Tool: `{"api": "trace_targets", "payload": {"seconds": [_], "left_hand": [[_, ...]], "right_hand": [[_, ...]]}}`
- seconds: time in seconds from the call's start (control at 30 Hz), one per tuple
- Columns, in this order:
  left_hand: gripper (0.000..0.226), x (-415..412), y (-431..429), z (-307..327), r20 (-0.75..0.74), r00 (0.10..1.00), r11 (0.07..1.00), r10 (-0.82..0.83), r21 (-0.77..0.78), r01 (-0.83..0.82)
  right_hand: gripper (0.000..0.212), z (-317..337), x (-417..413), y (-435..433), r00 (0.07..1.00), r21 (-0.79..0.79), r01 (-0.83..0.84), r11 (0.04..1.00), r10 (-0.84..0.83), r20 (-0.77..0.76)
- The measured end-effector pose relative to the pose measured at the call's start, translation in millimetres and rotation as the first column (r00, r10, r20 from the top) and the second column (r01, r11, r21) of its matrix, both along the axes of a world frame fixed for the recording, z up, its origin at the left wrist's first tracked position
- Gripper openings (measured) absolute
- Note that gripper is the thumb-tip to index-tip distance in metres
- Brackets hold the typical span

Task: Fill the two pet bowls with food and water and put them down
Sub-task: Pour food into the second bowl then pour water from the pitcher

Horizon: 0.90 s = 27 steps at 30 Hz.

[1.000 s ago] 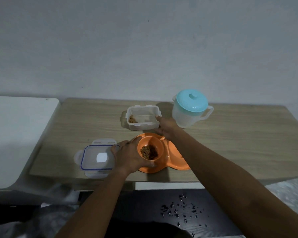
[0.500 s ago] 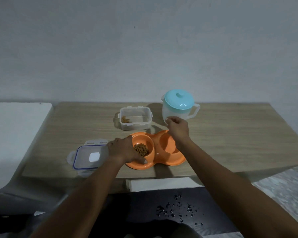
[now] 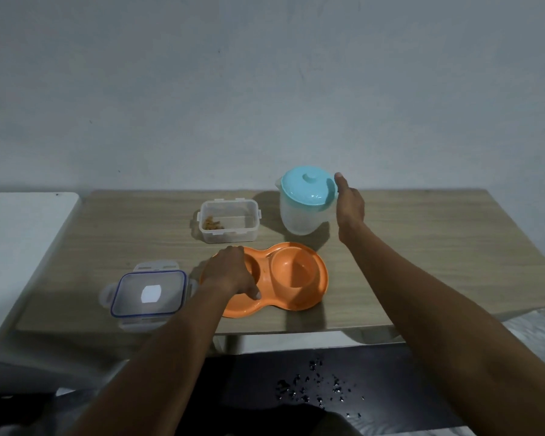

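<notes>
Head view. The orange dish (image 3: 291, 298) lies near the front edge of the table (image 3: 422, 247), its long axis running roughly from 8 to 2 o'clock, with two round bowls moulded side by side. The left bowl is covered by the left hand (image 3: 230, 275), which is laid palm-down across it, fingers bent over the far rim and thumb pressed on the near flange; its contents are hidden. The right bowl (image 3: 293, 272) is smooth and glossy, and no water can be made out in it.

The jug (image 3: 299, 215), frosted with a pale blue lid (image 3: 307, 185), stands upright at about 1 o'clock from the dish, apart from it. The right hand (image 3: 348, 206) is set against the jug's 3 o'clock side, where a handle is judged to be; whether the fingers are closed round anything cannot be told, since they are hidden behind the hand. From that hand the right bowl lies at about 7 o'clock, so a pour would be carried down and leftward.

A clear tub (image 3: 228, 225) holding a few pellets sits at 11 o'clock from the dish, and its cover (image 3: 148, 294) at 9 o'clock.
</notes>
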<state>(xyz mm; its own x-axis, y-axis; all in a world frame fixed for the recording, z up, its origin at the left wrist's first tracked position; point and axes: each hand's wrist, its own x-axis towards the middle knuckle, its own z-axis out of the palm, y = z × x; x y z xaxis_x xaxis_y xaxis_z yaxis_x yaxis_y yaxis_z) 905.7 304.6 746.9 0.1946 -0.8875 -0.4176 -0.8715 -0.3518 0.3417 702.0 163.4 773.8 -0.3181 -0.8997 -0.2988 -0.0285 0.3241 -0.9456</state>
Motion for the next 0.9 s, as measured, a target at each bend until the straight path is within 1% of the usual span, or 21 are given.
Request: {"api": "trace_targets", "payload": {"seconds": [0.03, 0.13, 0.17, 0.27, 0.3, 0.37, 0.43, 0.5, 0.57, 0.67, 0.7, 0.77, 0.9], "left_hand": [[0.101, -1.9, -0.6, 0.2, -0.001, 1.000, 1.000, 0.014, 0.005, -0.014], [0.099, -6.1, -2.3, 1.2, 0.002, 0.999, 0.999, 0.044, 0.023, -0.044], [0.099, -7.5, -3.1, 1.9, 0.003, 0.999, 0.998, 0.054, 0.029, -0.054], [0.101, -10.7, -3.4, 3.8, 0.008, 0.996, 0.995, 0.084, 0.043, -0.085], [0.102, -11.9, -2.9, 4.4, 0.009, 0.996, 0.995, 0.089, 0.045, -0.089], [0.101, -13.8, -2.4, 5.8, 0.009, 0.996, 0.995, 0.088, 0.044, -0.088], [0.100, -14.0, -1.9, 7.4, 0.009, 0.996, 0.995, 0.086, 0.041, -0.086], [0.101, -15.0, -2.1, 9.2, 0.013, 0.995, 0.994, 0.094, 0.047, -0.095], [0.102, -15.3, -1.0, 10.1, 0.020, 0.995, 0.994, 0.093, 0.057, -0.094], [0.103, -15.0, 0.5, 8.0, 0.025, 0.997, 0.995, 0.078, 0.057, -0.080], [0.103, -14.6, 0.3, 7.0, 0.025, 0.997, 0.995, 0.074, 0.059, -0.076], [0.103, -13.1, -0.2, 6.9, 0.024, 0.998, 0.996, 0.066, 0.064, -0.068], [0.100, -13.8, -1.1, 9.5, 0.026, 0.998, 0.997, 0.059, 0.049, -0.060]], "right_hand": [[0.051, -1.8, -4.1, -2.2, 0.999, -0.002, -0.044, 0.999, 0.044, -0.012], [0.061, -10.5, -13.4, -6.5, 0.989, -0.007, -0.136, 0.991, 0.135, -0.052], [0.062, -10.3, -14.7, -6.6, 0.989, -0.001, -0.145, 0.989, 0.145, -0.039], [0.048, -12.9, -19.0, -5.6, 0.988, 0.016, -0.143, 0.990, 0.142, 0.061], [0.047, -14.7, -20.5, -4.2, 0.986, 0.015, -0.139, 0.990, 0.137, 0.090], [0.047, -17.5, -25.4, -1.8, 0.987, 0.004, -0.119, 0.993, 0.117, 0.113], [0.050, -15.3, -32.4, -0.2, 0.988, -0.020, -0.116, 0.993, 0.117, 0.101], [0.061, -7.7, -40.7, 0.8, 0.985, -0.051, -0.145, 0.988, 0.149, 0.086], [0.070, 3.3, -48.6, 3.6, 0.978, -0.084, -0.195, 0.977, 0.200, 0.058], [0.076, 18.7, -58.5, 8.8, 0.966, -0.132, -0.258, 0.957, 0.256, -0.031], [0.071, 22.1, -60.1, 10.7, 0.956, -0.138, -0.292, 0.946, 0.285, -0.068], [0.055, 29.5, -59.8, 17.0, 0.931, -0.128, -0.357, 0.925, 0.340, -0.134], [0.053, 43.4, -63.2, 28.3, 0.895, -0.125, -0.411, 0.903, 0.374, -0.244]]}}
